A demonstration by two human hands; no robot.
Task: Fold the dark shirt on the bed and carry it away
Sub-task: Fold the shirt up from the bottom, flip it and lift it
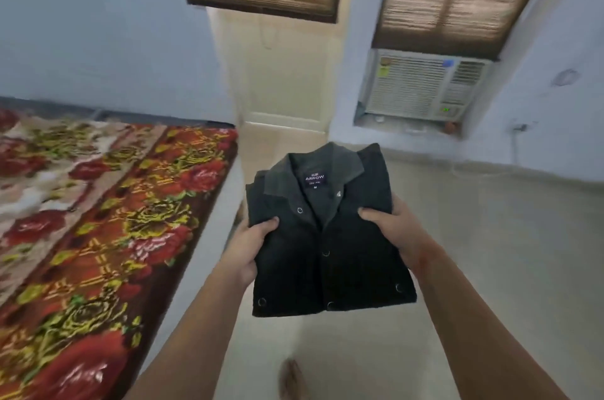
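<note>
The dark shirt (pixel 330 246) is folded into a neat rectangle, collar and label facing up, and hangs in the air over the floor to the right of the bed (pixel 98 219). My left hand (pixel 251 246) grips its left edge with the thumb on top. My right hand (pixel 395 229) grips its right edge the same way. The shirt is off the bed and touches nothing but my hands.
The bed with a red and yellow floral blanket fills the left side. A pale door (pixel 287 79) stands ahead beyond an open strip of floor (pixel 490 252). A window air conditioner (pixel 421 89) sits in the right wall under a blind. My foot (pixel 291 380) shows below.
</note>
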